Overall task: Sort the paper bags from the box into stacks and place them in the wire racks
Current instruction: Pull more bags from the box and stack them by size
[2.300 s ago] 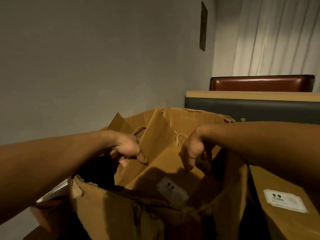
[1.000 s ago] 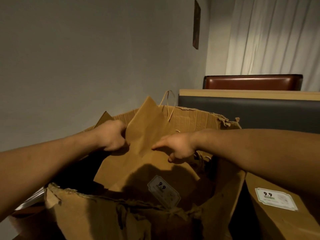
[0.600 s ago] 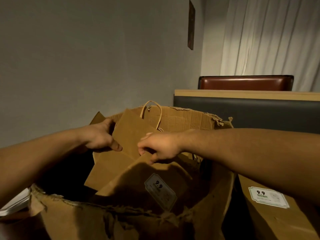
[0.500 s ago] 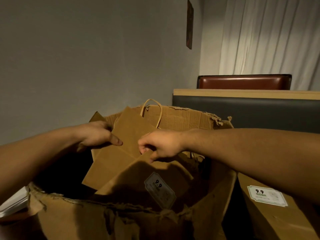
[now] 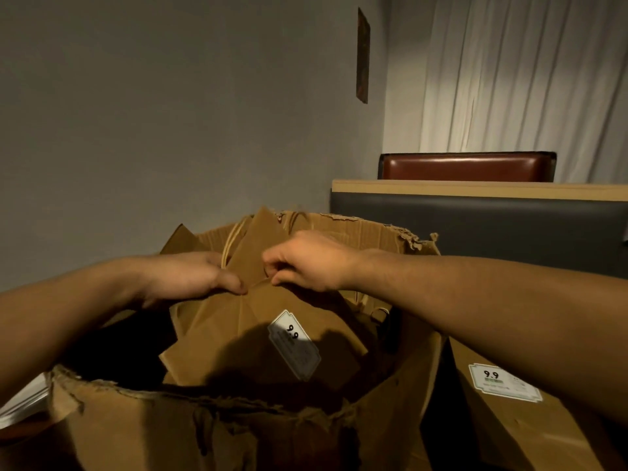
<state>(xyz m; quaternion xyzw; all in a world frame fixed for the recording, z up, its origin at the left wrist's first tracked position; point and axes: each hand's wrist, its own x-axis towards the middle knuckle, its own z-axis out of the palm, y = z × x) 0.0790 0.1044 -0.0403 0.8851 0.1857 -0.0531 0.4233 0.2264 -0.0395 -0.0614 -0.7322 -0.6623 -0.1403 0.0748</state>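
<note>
A flat, creased brown paper bag (image 5: 217, 321) with a white "9.9" label (image 5: 294, 345) is held inside the torn cardboard box (image 5: 210, 433). Its upper edge is pinched by the left hand (image 5: 190, 277) and the right hand (image 5: 306, 261), almost touching. Twisted paper handles (image 5: 229, 244) are seen behind.

A torn cardboard box (image 5: 210, 433) stands open at the top, its mouth largely filled by leaning paper bags (image 5: 265, 331). A dark gap remains at the left inside. Another bag (image 5: 509, 416) crowds the box's right side.
</note>
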